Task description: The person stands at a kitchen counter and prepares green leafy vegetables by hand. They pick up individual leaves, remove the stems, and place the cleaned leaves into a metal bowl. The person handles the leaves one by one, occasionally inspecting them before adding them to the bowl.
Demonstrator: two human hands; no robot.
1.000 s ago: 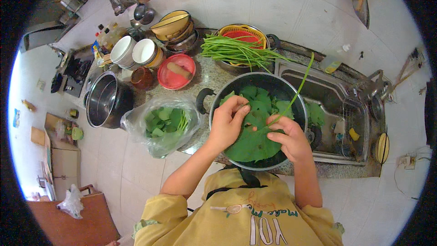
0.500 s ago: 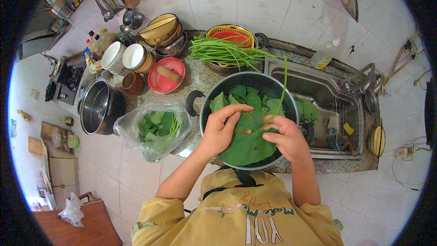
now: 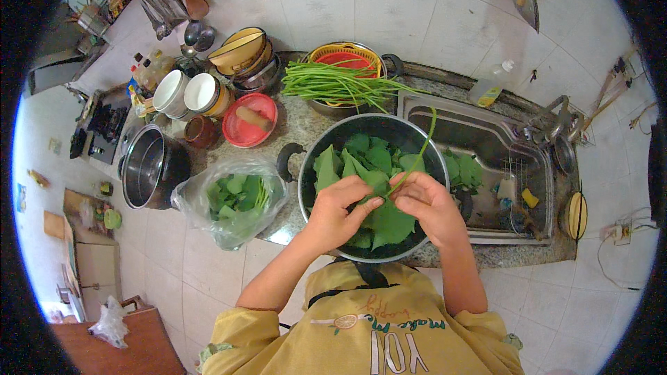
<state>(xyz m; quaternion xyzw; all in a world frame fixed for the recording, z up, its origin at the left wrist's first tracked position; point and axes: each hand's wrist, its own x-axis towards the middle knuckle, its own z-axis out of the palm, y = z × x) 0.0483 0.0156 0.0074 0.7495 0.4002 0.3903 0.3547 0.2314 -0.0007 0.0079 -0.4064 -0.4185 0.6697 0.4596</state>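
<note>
A large dark pot (image 3: 332, 136) holds many green leaves (image 3: 379, 155). Over it, my left hand (image 3: 340, 214) is closed, thumb and fingers pinching a broad green leaf (image 3: 390, 228). My right hand (image 3: 432, 210) is closed too, gripping the leaf's long green stem (image 3: 419, 156) near where it joins the blade. The stem's free end curves up past the pot's far rim. The leaf now looks partly folded between my hands, and its middle is hidden by my fingers.
Left of the pot are a clear bag (image 3: 194, 201) of leaves and an empty black pot (image 3: 154, 167). Behind, green stems (image 3: 340, 83) lie across a yellow basket (image 3: 365, 50). A red basin (image 3: 243, 140) and stacked bowls (image 3: 170, 90) stand back left. The sink (image 3: 479, 128) is right, with leaves inside.
The leaf was spread flat and wide; now it is folded in and smaller to view. My right hand has risen slightly and moved closer to my left, and the stem has tilted with it.
</note>
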